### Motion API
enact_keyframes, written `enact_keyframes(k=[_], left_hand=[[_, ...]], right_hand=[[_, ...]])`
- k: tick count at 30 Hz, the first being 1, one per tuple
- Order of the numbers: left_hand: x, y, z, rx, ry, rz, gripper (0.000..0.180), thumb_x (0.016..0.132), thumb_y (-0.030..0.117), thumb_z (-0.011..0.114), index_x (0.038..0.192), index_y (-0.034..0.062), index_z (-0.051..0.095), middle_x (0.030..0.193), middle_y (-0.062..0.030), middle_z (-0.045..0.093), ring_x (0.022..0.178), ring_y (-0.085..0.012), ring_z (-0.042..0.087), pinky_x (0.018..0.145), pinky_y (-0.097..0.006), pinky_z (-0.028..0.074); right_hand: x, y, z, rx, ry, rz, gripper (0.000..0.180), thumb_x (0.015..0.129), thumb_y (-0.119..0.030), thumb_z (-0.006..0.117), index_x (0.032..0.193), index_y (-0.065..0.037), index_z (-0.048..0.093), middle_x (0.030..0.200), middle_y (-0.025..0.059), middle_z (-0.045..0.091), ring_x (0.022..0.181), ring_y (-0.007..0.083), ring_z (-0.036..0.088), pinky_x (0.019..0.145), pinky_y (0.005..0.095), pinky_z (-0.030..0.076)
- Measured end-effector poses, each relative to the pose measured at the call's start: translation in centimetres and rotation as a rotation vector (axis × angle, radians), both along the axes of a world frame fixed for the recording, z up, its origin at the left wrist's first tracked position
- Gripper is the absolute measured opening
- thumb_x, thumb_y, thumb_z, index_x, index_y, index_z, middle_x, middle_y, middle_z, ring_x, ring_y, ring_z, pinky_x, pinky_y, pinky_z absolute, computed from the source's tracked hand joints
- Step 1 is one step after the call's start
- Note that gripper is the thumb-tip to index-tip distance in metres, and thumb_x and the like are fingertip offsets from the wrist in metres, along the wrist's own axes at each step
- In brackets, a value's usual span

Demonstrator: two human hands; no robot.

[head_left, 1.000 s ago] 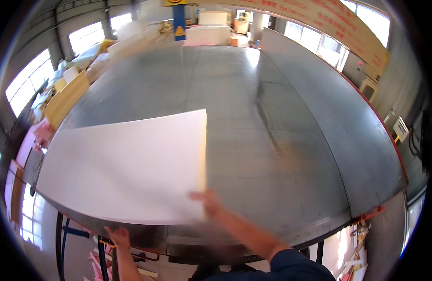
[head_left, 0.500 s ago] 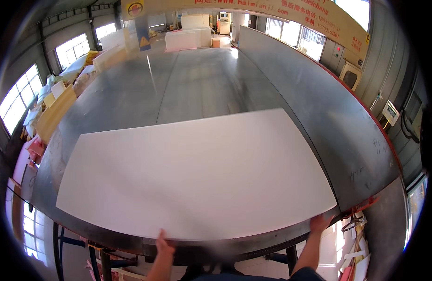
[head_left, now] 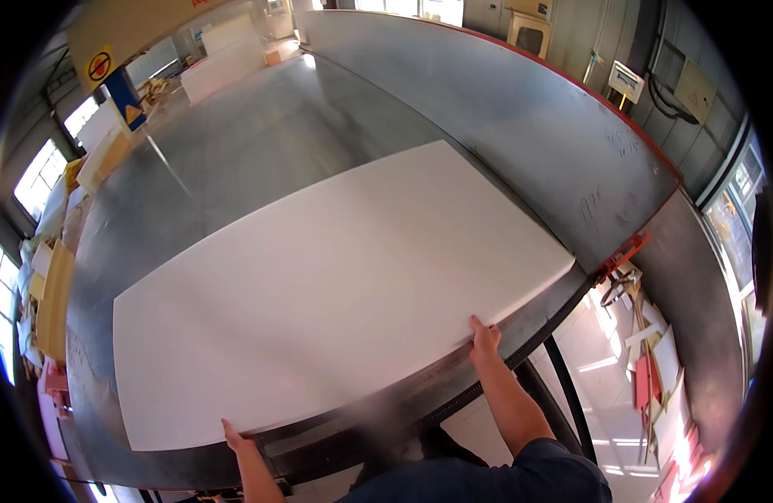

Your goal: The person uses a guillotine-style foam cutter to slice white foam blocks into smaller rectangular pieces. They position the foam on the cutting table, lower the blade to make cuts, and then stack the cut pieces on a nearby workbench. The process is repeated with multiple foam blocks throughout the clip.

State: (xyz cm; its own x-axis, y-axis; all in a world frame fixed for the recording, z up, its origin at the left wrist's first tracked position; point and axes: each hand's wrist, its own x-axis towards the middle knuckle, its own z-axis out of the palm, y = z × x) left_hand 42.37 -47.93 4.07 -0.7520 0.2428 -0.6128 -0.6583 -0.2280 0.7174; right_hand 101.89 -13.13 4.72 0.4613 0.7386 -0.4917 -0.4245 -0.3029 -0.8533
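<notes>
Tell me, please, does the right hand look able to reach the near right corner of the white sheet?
Yes, probably: the right hand is at the near edge of the white sheet, and along that edge nothing shows between the hand and the corner.

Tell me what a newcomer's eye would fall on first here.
Probably the big white slab across the near part of the grey table, with the left hand and right hand at its near edge. Then perhaps the red-edged grey panel along the table's right side, and the scraps at lower right.
</notes>
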Motion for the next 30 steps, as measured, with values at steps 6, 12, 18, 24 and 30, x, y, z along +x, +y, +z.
enact_keyframes(k=[6, 12, 18, 24, 30], left_hand=[[8.9, 2.1, -0.1, 0.084, 0.004, -0.122, 0.056, 0.094, 0.046, 0.061, 0.135, 0.0089, 0.051, 0.133, -0.0095, 0.057, 0.12, -0.0301, 0.055, 0.099, -0.047, 0.049], [10.9, 3.5, 1.0, 0.089, 0.033, -0.289, 0.058, 0.096, 0.045, 0.058, 0.136, 0.0031, 0.049, 0.133, -0.0124, 0.057, 0.12, -0.0291, 0.054, 0.1, -0.041, 0.048], [12.5, 3.8, 6.0, -0.024, 0.119, -0.376, 0.064, 0.098, 0.046, 0.055, 0.141, 0.0005, 0.043, 0.138, -0.0143, 0.052, 0.124, -0.0318, 0.05, 0.101, -0.042, 0.046], [10.9, 1.0, 3.3, -0.027, 0.219, -0.495, 0.062, 0.094, 0.047, 0.061, 0.137, 0.0038, 0.049, 0.131, -0.0124, 0.058, 0.118, -0.0277, 0.057, 0.099, -0.039, 0.049], [9.7, 1.2, 1.2, 0.055, -0.007, -0.391, 0.061, 0.094, 0.046, 0.061, 0.136, 0.0038, 0.049, 0.132, -0.0118, 0.058, 0.119, -0.0285, 0.057, 0.101, -0.041, 0.048]], right_hand=[[3.8, 5.2, -0.3, -0.054, 0.113, -0.072, 0.053, 0.084, -0.026, 0.077, 0.126, -0.01, 0.05, 0.11, 0.0069, 0.063, 0.094, 0.0231, 0.062, 0.067, 0.0389, 0.05], [5.3, 6.7, -7.2, -0.058, -0.101, -0.121, 0.088, 0.082, -0.029, 0.078, 0.149, -0.004, 0.027, 0.137, 0.0196, 0.052, 0.119, 0.0319, 0.056, 0.097, 0.0398, 0.048], [5.6, 5.9, -6.4, -0.145, -0.247, -0.144, 0.07, 0.086, -0.02, 0.074, 0.143, -0.005, 0.035, 0.122, 0.015, 0.06, 0.1, 0.0258, 0.064, 0.074, 0.0381, 0.056], [5.0, 5.2, -4.9, -0.091, -0.127, -0.086, 0.078, 0.083, -0.023, 0.076, 0.145, -0.002, 0.033, 0.127, 0.0179, 0.058, 0.108, 0.0265, 0.062, 0.085, 0.0359, 0.052], [6.1, 4.7, -3.8, -0.048, -0.106, -0.136, 0.068, 0.083, -0.021, 0.076, 0.138, 0.0, 0.042, 0.12, 0.0166, 0.062, 0.1, 0.0249, 0.065, 0.077, 0.035, 0.054]])
